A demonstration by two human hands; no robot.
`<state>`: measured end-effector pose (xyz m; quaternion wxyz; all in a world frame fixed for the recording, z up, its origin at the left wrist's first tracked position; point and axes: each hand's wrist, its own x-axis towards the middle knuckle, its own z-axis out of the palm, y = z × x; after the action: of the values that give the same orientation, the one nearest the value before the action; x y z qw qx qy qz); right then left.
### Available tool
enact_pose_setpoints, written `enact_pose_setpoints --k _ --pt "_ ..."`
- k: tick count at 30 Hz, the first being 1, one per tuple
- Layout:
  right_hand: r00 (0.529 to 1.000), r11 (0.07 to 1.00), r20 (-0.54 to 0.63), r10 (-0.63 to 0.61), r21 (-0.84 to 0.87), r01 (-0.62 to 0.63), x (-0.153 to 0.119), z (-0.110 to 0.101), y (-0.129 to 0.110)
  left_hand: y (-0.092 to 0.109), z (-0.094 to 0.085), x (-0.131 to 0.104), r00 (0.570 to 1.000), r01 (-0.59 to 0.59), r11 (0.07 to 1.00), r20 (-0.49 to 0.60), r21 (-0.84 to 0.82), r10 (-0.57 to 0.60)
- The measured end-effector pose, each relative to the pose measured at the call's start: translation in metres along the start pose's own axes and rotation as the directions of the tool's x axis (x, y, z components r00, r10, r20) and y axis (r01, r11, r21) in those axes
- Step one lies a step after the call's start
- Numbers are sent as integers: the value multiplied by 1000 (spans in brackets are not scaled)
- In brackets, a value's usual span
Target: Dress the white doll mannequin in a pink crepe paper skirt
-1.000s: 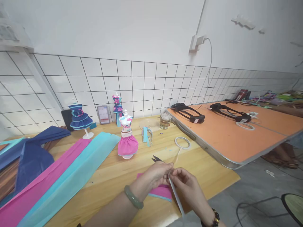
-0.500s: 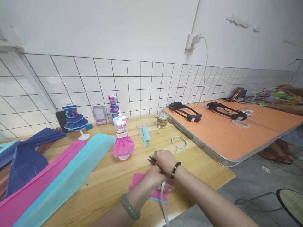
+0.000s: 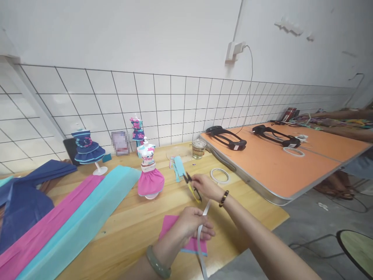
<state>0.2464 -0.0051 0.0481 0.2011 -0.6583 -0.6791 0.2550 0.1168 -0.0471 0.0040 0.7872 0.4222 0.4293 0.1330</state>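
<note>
In my right hand (image 3: 205, 187) is a pair of yellow and black thread snips (image 3: 192, 189), their dark tips pointing away near the blue fabric scraps (image 3: 178, 167). A narrow white strip of tape (image 3: 200, 245) passes through my left hand (image 3: 190, 225), pinched between thumb and fingers. One end sticks up past the fingers and the rest hangs toward the table's front edge. Below this hand lies a pink fabric piece (image 3: 168, 222) with a light blue edge, partly covered. Just left stands a small dress form with a pink skirt (image 3: 150, 182).
A tape roll (image 3: 220, 175) and a glass of liquid (image 3: 199, 149) sit beyond my hands. Long blue and pink fabrics cover the left side. Two other dressed forms stand behind. An orange table (image 3: 279, 167) with black headsets adjoins on the right; another person's arms show at far right.
My right hand has moved away from my left hand, forward, carrying the snips toward the blue scraps. The snips are now more visible. My left hand stays over the pink fabric with the strip.
</note>
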Motion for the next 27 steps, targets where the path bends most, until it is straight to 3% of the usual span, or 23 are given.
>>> enact_pose_setpoints --k 4,7,10,12,14,19,27 --pt "993 985 -118 -18 169 38 -21 -43 5 2 0 -1 1000 -2 1000 -18 7 2" --pt "996 964 -55 65 260 -49 -51 -60 20 3 3 -1 1000 -3 1000 -21 17 3" --pt "967 903 89 239 346 -255 -82 -55 40 1 6 -1 1000 -6 999 -20 32 6" --pt "912 842 194 362 351 -409 -97 -47 53 -1 7 0 1000 -10 999 -24 47 11" --pt "886 808 260 385 369 -459 -105 -39 64 -3 9 1 999 -16 998 -28 61 18" --pt "827 728 449 338 433 -532 -98 -33 75 -8 10 3 999 -32 996 -24 86 34" --pt "823 676 491 287 504 -537 -71 -31 72 -8 9 3 999 -45 995 -18 90 46"
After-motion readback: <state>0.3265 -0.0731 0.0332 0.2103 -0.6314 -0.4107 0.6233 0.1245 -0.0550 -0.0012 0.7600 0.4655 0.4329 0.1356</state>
